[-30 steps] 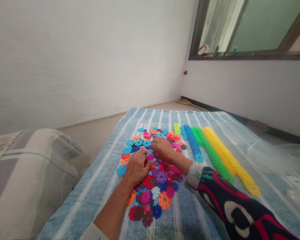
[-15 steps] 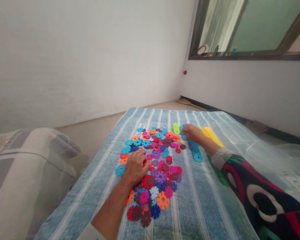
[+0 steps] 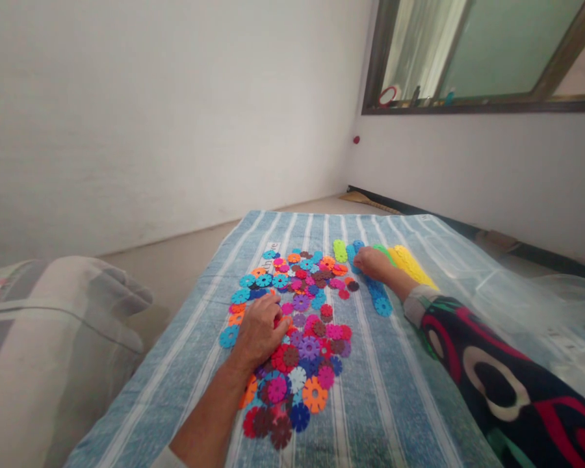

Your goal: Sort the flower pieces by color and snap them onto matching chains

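Many flower-shaped plastic discs in purple, red, orange, blue, brown and pink lie in a loose spread on a striped blue cloth. My left hand rests on the left side of this spread, palm down, thumb apart from the other fingers; the discs beneath it are hidden. Farther right, my right hand is closed over a row of overlapping blue discs. Its fingertips press together at the row, and what they pinch is hidden. Left of that hand lies a short row of lime-green discs.
Yellow discs form a row beyond my right forearm, with green discs beside them. Clear plastic containers stand at the right. A cloth-covered seat is at the left, by a white wall.
The view has shifted slightly, moving most things a little left in the picture. My right hand stays over the blue row, and my left hand keeps its place on the discs.
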`<state>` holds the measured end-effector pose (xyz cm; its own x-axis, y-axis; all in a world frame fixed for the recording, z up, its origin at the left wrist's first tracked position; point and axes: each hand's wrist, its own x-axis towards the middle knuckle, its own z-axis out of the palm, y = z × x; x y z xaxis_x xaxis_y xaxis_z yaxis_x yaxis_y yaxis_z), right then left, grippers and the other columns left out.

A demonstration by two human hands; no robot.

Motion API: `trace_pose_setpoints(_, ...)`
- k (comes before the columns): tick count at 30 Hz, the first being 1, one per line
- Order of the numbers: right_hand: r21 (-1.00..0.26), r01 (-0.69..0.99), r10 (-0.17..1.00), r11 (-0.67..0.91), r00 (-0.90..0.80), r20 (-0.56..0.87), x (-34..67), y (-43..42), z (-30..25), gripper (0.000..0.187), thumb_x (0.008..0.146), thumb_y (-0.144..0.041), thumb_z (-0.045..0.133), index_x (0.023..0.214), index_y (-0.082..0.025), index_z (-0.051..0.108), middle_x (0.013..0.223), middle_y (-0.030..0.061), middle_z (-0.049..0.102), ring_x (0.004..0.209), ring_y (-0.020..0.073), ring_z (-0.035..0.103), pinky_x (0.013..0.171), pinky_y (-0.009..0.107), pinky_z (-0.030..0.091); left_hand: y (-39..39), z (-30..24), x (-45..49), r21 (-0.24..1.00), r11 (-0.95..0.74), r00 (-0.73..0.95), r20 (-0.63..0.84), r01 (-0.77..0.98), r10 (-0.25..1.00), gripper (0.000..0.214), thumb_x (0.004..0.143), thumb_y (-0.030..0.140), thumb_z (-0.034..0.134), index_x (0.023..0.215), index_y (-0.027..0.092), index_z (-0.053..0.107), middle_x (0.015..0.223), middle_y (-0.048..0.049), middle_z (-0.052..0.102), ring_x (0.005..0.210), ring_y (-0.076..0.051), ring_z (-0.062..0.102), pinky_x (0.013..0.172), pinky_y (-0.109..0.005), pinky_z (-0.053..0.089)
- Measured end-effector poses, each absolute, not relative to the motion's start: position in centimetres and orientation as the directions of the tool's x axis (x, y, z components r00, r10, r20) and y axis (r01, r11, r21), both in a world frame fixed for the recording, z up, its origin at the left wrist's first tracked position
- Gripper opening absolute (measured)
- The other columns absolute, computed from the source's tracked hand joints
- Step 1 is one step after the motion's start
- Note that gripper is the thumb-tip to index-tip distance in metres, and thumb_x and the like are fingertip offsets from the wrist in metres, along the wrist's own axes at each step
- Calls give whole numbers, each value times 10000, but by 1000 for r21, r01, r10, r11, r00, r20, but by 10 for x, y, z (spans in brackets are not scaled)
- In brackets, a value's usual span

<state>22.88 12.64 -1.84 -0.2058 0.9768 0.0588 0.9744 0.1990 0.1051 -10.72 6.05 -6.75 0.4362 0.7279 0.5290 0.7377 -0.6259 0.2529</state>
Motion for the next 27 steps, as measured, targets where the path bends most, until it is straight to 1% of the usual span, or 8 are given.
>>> trace_pose_setpoints(3,107,979,979,172,-182,90,222,120,-18,242,923,-211,450,885,-128,674,992,152,632,969,232,553,755,288,348,62,-68,-108,236,-632,441,542,738,716,150,761,299,580,658,190,563,1058,-118,681,1048,-287,601,914,-475,479)
trace_pose_setpoints(6,98,978,973,183,-194,124,208,108,-16,210,911,-190,466,935,-134,667,1010,153,624,999,247,531,781,314,351,64,-68,-109,225,-638,449,543,736,709,158,768,305,569,658,191,562,1054,-122,681,1044,-284,602,905,-466,483)
trace_pose_setpoints(11,60,969,953,240,-247,175,176,73,-17,198,914,-180,465,942,-163,660,1003,117,636,957,222,530,758,309,350,66,-68,-109,221,-630,447,535,745,717,171,778,314,562,660,190,565,1061,-128,681,1044,-285,605,913,-468,482)
trace_pose_setpoints(12,46,965,946,258,-262,191,170,64,-19,200,921,-186,459,933,-174,658,984,101,641,941,211,533,752,301,348,66,-69,-109,223,-627,445,534,746,719,173,781,317,560,665,189,570,1063,-129,681,1046,-285,605,916,-468,482)
trace_pose_setpoints(14,-27,943,907,333,-312,284,160,45,-27,172,914,-198,482,913,-177,653,938,80,644,907,198,536,741,293,340,67,-69,-110,224,-625,444,531,748,721,176,783,322,559,668,190,575,1066,-129,681,1054,-286,603,922,-469,480)
trace_pose_setpoints(17,-72,919,871,388,-341,354,148,17,-43,151,894,-206,519,803,-172,634,858,61,631,845,184,530,710,288,329,68,-67,-110,211,-629,459,520,748,720,183,787,325,552,665,192,579,1064,-130,683,1066,-286,599,929,-467,477)
trace_pose_setpoints(21,-149,904,851,400,-306,428,139,-8,-64,177,906,-226,512,770,-183,616,811,39,615,788,167,515,696,283,322,68,-64,-111,201,-631,475,501,749,723,215,803,347,526,662,192,577,1077,-136,679,1067,-282,599,923,-459,480)
trace_pose_setpoints(27,-260,856,818,447,-274,506,137,-17,-79,206,920,-191,484,755,-179,607,819,44,614,818,162,513,747,275,341,65,-62,-110,190,-630,472,511,753,718,217,805,350,516,664,194,568,1054,-133,685,1052,-284,602,908,-459,481)
